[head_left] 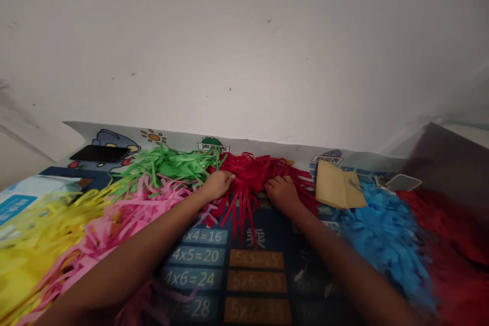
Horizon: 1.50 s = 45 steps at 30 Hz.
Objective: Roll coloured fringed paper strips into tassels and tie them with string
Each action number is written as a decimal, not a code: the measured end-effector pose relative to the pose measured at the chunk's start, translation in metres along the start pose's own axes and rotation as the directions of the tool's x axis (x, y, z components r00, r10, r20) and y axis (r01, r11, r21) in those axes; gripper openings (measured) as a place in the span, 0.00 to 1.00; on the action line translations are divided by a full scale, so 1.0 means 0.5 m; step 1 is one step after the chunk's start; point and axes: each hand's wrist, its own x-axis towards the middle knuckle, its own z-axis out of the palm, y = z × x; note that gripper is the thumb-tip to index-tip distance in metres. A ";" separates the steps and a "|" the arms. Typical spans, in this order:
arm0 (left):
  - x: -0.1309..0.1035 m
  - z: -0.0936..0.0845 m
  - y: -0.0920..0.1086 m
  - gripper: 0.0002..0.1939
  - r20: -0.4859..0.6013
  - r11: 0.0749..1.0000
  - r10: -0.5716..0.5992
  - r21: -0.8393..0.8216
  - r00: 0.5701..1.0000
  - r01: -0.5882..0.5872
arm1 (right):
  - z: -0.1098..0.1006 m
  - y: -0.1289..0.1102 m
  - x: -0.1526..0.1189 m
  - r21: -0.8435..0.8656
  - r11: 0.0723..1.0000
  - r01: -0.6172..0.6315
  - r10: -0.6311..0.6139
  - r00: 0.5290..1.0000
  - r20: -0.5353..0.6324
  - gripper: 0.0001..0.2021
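Observation:
A red pom-pom of thin fringed strips (254, 168) lies at the far side of the table by the wall, some strips hanging toward me. My left hand (219, 185) is closed at its left side, thumb and fingers pinching red strips. On the other side, my right hand (282, 193) curls its fingers over the strips, gripping them; the fingertips are partly buried. A green pom-pom (175, 163) and a pink pom-pom (141, 204) lie just left of my left hand. Right of my right hand is a folded piece of tan paper (338, 187).
A yellow pom-pom (57, 234) and a blue-white packet (23, 201) lie at the left, a black phone (100, 153) behind them. On the right are a blue pom-pom (385, 229) and more red strips (454, 244). The mat (255, 281) shows multiplication tables. A white wall (244, 61) stands behind.

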 end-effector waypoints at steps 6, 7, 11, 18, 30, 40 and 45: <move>0.004 -0.006 -0.010 0.12 -0.006 0.995 -0.046 -0.094 0.999 0.045 | 0.000 -0.012 0.006 0.047 0.998 -0.030 0.032 0.998 -0.054 0.17; 0.005 -0.006 -0.013 0.12 -0.011 0.993 -0.051 -0.105 0.999 0.050 | 0.002 -0.013 0.008 0.051 0.998 -0.025 0.028 0.998 -0.055 0.16; 0.006 -0.006 -0.023 0.12 -0.048 0.989 -0.066 -0.133 0.997 0.059 | 0.009 -0.014 0.015 0.064 0.997 -0.038 0.042 0.997 -0.070 0.12; -0.016 -0.018 0.000 0.12 -0.268 0.989 0.034 -0.130 0.963 -0.071 | -0.015 -0.010 0.024 0.107 0.994 -0.027 0.033 0.998 -0.052 0.13; -0.040 0.023 0.089 0.10 -0.240 0.940 0.332 0.159 0.912 -0.301 | -0.038 -0.015 0.038 0.188 0.977 -0.102 0.096 0.994 0.045 0.06; -0.023 0.034 0.077 0.10 -0.196 0.895 0.393 0.304 0.899 -0.325 | -0.050 -0.001 0.017 0.154 0.987 -0.047 0.038 0.997 0.062 0.08; -0.024 0.044 0.083 0.09 -0.183 0.863 0.447 0.345 0.876 -0.368 | -0.057 -0.009 0.016 0.198 0.979 -0.057 0.054 0.998 0.022 0.06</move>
